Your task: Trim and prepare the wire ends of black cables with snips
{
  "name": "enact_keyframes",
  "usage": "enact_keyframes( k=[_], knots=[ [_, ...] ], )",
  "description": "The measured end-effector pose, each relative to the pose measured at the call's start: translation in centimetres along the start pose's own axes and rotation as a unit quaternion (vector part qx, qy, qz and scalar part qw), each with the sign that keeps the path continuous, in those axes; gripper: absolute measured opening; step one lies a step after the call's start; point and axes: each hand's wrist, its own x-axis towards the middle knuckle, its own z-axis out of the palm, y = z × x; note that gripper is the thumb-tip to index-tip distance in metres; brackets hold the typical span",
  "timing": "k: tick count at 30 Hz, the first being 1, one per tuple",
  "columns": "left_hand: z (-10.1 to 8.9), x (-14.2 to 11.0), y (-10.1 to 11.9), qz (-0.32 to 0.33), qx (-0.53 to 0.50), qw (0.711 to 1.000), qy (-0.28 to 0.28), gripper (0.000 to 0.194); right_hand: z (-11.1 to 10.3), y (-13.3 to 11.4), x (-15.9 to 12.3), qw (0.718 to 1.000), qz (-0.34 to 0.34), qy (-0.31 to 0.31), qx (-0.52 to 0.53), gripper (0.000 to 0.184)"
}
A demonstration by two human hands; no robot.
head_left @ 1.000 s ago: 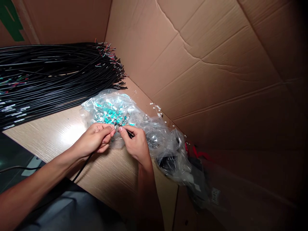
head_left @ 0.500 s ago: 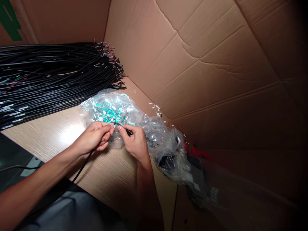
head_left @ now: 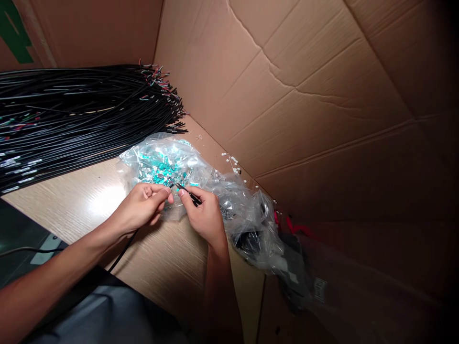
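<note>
My left hand (head_left: pixel 147 203) is closed on a black cable (head_left: pixel 124 252), pinching it near its end between thumb and forefinger. The rest of the cable hangs below the wrist, past the table edge. In my right hand (head_left: pixel 203 210) is a pair of black tweezers (head_left: pixel 194 198), their tips a short way from the cable end. Both hands are just above the near side of a clear plastic bag (head_left: pixel 158 148) full of small shiny silver and green pieces. What the tweezer tips hold, if anything, is too small to make out.
A thick bundle of black cables (head_left: pixel 89 119) with coloured wire ends lies at the back left. More crumpled plastic bags (head_left: pixel 240 196) lie to the right. Cardboard (head_left: pixel 287 119) walls the table (head_left: pixel 168 258); small white bits (head_left: pixel 234 162) lie along its foot.
My right hand has shifted slightly right, drawing the tweezers away from the cable end. A gap now shows between the two hands' fingertips. My left hand still holds the cable.
</note>
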Motion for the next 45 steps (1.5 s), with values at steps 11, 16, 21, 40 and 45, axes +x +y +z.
enact_keyframes(
  k=[11,16,21,40,45],
  knots=[
    [-0.1,-0.2,-0.4,0.048,0.069,0.996,-0.006,0.04,0.3,0.7,0.0,1.0,-0.016,-0.012,0.017,0.033],
    [0.0,-0.4,-0.2,0.053,0.082,0.995,0.001,0.037,0.4,0.7,0.0,1.0,-0.012,-0.013,0.021,0.034],
    [0.2,-0.4,0.0,0.067,0.114,0.991,0.018,0.038,0.2,0.5,0.0,1.0,-0.005,-0.009,0.001,0.035],
    [1.2,-1.1,-0.9,0.177,0.252,0.946,0.104,0.032,-0.1,0.3,0.0,1.0,-0.02,-0.007,-0.014,0.032],
    [1.3,-1.1,-0.7,0.172,0.214,0.956,0.103,0.03,-0.1,0.4,-0.1,1.0,-0.015,-0.007,-0.017,0.032]
  ],
)
